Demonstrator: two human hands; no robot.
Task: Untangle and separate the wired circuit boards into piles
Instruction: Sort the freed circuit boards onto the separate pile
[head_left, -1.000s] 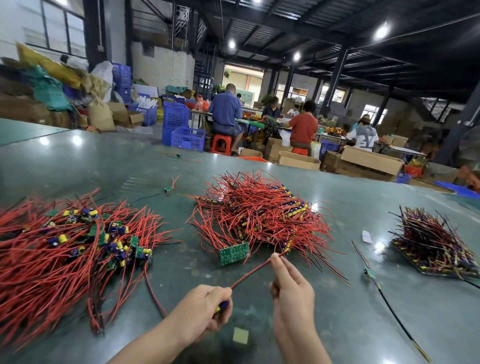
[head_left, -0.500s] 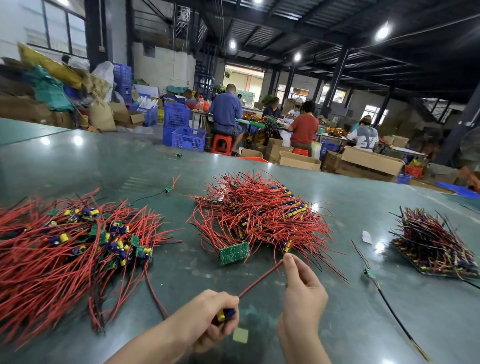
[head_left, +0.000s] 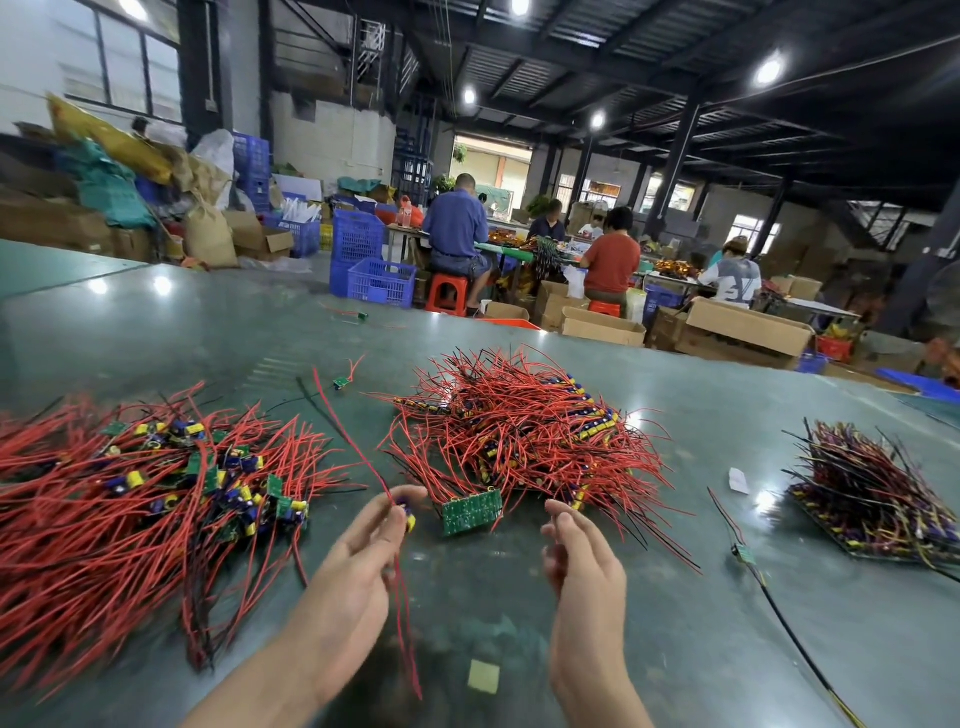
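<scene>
A worker's left hand (head_left: 358, 566) pinches one small wired board (head_left: 405, 512) by its red leads, apparently freed for the sorted pile (head_left: 145, 493) left on the counter (head_left: 675, 623), while the right hand (head_left: 582, 561) hovers slack-fingered, holding nothing, near the tangled heap (head_left: 524, 431).

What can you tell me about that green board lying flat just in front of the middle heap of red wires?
The green circuit board is a small rectangle, seemingly rigid laminate, with rows of pale solder marks across its upper face. It lies nearly flat on the dark green table, turned slightly askew, at the near edge of the middle pile of red wires. Red wires run from its far edge into that pile. It sits between the left hand and the right hand; neither touches it.
</scene>
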